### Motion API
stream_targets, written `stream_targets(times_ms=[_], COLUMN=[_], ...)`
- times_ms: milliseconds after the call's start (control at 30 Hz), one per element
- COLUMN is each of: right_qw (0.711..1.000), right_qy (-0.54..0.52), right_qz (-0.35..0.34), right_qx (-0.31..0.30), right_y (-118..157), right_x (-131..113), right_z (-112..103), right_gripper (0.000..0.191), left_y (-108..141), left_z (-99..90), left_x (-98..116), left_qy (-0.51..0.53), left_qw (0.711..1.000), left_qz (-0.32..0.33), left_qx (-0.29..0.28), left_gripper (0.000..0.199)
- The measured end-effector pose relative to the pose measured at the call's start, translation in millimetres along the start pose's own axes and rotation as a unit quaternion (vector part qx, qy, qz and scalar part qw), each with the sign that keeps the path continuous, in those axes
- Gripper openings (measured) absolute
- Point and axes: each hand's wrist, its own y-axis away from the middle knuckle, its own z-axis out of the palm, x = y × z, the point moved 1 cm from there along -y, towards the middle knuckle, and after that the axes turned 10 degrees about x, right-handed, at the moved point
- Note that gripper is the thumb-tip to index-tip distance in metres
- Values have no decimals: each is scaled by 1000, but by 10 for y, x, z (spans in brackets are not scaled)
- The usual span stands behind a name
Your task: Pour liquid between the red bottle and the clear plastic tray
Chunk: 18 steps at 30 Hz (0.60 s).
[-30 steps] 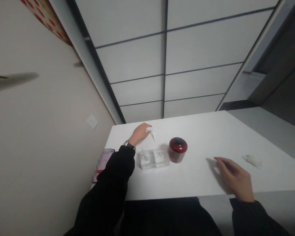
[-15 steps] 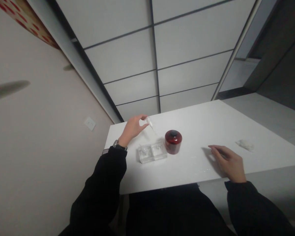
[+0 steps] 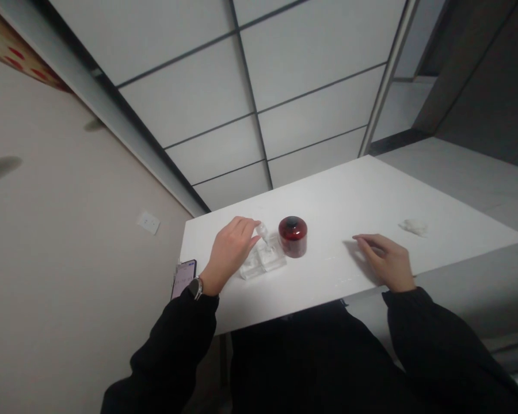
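My left hand (image 3: 233, 244) pinches a small clear bottle with a narrow tip (image 3: 263, 231) between thumb and fingers. The bottle is tilted, its tip pointing down over the right compartment of a clear two-part box (image 3: 274, 261). Part of the box's left compartment is hidden behind my hand. Just right of the box stands a round, dark-red translucent jar (image 3: 293, 237) with a black top. My right hand (image 3: 386, 261) rests low over the table to the right, thumb and forefinger close together. Whether anything is between those fingertips does not show.
A crumpled white tissue (image 3: 413, 227) lies on the white table (image 3: 328, 201) beyond my right hand. A lit phone (image 3: 184, 278) is at the table's left edge, beside my watch. Wall on the left, panelled sliding doors behind.
My left hand has lowered the bottle so that its tip is over the box's right compartment. My right hand keeps its pose. The camera view has shifted, and the phone shows more clearly.
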Motion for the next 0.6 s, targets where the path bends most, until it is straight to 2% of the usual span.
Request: stream_targets(times_ms=[133,300,433,500,600], right_qw=[1000,999,1000,1000,999], right_qy=[-3,-6,-1,-1,0], right_qz=[-22,-32,-28,-30,-32], right_qx=[5,2,3,5,9], right_y=[1,-6,-11,-12,-12], right_x=[11,-8,-20,-22,-22], right_z=[10,0,-6,-5,-2], right_gripper=[27,23,22,22,21], left_y=[38,-8,-55,-59,-45], left_z=[10,51,121,152,189], left_x=[67,120,152,144,115], left_qy=[13,51,92,126,201], left_qw=[997,980,970,967,962], left_qz=[-20,-98,-118,-100,-48], left_qx=[-78,-165,-190,-198,-177], left_gripper=[30,34,39,41,60])
